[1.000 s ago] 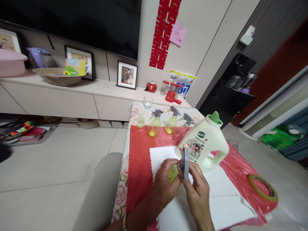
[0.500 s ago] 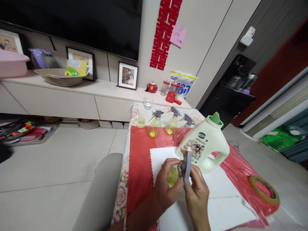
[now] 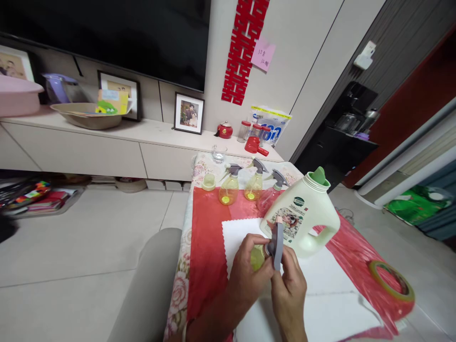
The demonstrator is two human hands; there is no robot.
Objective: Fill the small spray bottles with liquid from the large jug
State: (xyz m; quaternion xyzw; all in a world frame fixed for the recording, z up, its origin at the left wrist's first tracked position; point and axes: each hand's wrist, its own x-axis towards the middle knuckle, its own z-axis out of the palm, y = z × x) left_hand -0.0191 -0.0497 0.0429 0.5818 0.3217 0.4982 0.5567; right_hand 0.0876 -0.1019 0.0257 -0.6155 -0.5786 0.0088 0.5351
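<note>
At the lower centre of the frame, the left hand (image 3: 247, 285) curls closed round a yellow bottle (image 3: 256, 259); the right hand (image 3: 290, 285) pinches its spray head (image 3: 278, 244); a slackened left grip could let the bottle slip.

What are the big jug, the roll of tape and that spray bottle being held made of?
Jug: probably plastic with a soft sheen, judging by its moulded-in handle and opaque look. Tape roll: likely glossy plastic film, from its yellowish shine, though I can't be certain. Spray bottle: apparently plastic, yellow-tinted and translucent; its smooth grey trigger looks plastic.
</note>
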